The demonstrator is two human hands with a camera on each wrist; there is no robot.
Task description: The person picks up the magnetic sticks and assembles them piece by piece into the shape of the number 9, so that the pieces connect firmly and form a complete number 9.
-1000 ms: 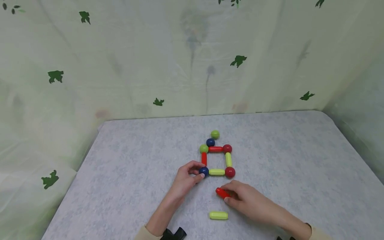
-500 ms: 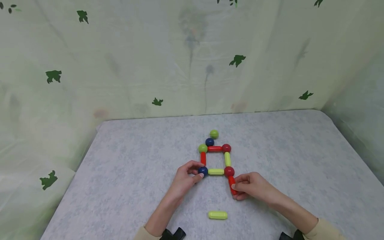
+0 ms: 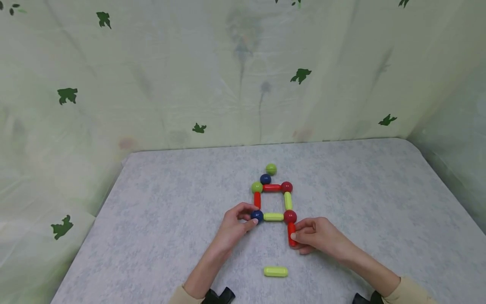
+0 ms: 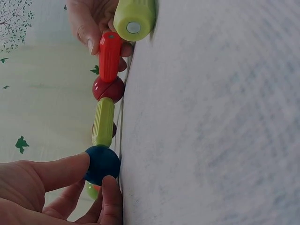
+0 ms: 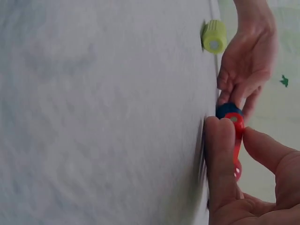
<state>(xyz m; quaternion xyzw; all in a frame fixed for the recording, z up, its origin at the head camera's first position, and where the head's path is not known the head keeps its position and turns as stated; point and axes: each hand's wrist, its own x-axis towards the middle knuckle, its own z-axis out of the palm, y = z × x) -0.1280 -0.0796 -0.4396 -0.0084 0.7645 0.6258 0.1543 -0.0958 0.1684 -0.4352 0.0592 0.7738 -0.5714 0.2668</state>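
My left hand (image 3: 237, 226) pinches the blue ball (image 4: 102, 165) at the near left corner of a square made of balls and rods. My right hand (image 3: 319, 236) grips a red rod (image 3: 291, 234) between thumb and fingers. That rod's far end meets the near right red ball (image 3: 290, 216), and it points toward me. A yellow-green rod (image 3: 273, 217) joins the blue ball and this red ball. Other sides are a red rod (image 3: 257, 200) at left, a red rod (image 3: 272, 188) at the back and a yellow-green rod (image 3: 288, 201) at right.
A loose yellow-green rod (image 3: 276, 271) lies in front of the square, between my forearms. Behind the square's far left green ball (image 3: 257, 187) are a blue ball (image 3: 265, 179) and another green ball (image 3: 271, 169). A leaf-patterned curtain (image 3: 159, 76) stands beyond the table (image 3: 171, 181).
My right hand has carried the red rod up and right to the near right red ball, then swung its near end slightly left. My left hand stays on the blue ball.
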